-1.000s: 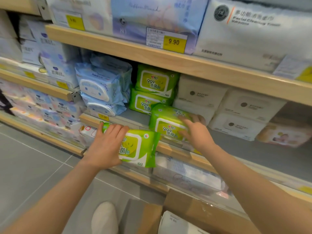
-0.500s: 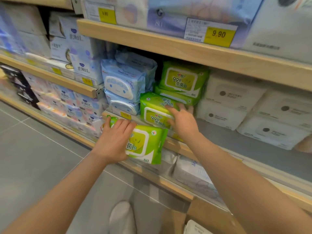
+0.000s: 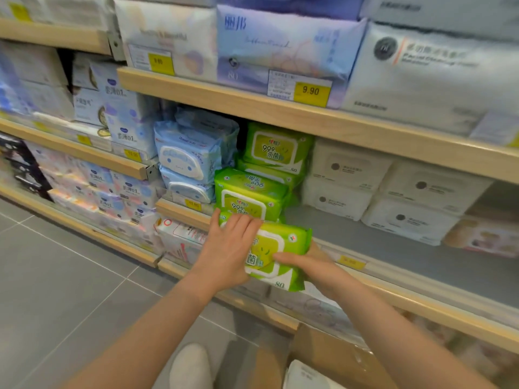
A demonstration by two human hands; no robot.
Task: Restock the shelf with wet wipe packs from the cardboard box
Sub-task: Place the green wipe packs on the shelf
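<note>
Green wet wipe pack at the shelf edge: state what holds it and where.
Both hands: left hand lies over its left end, right hand grips its right end.

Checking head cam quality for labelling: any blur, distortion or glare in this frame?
Head view: the green pack held by the left hand and right hand is fairly sharp, its print readable; the white packs and frame edges are smeared; the shelf edge slants and bends from the wide lens; lighting is soft, with mild sheen on the box and no harsh glare.

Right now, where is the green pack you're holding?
In the middle, the green pack sits between both hands, left hand and right hand, before the shelf edge.
</note>
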